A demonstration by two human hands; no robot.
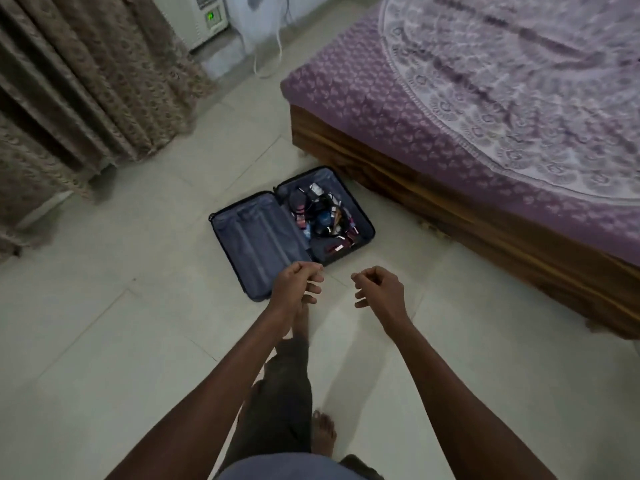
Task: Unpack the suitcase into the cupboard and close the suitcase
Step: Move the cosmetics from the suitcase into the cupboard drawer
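Note:
A dark blue suitcase (252, 237) lies open flat on the tiled floor beside the bed. Its left half shows only grey lining. Its right half holds a heap of small items (323, 218): cables, small boxes and bottles. My left hand (296, 284) hovers over the suitcase's near corner, fingers loosely curled, holding nothing. My right hand (379, 287) hangs above the floor just right of the suitcase, fingers also loosely curled and empty. No cupboard is in view.
A bed (485, 133) with a purple patterned cover and wooden base stands at the right. Brown curtains (79, 81) hang at the left. A white appliance (204, 19) with a cord stands at the back. My legs and bare feet are below on the floor.

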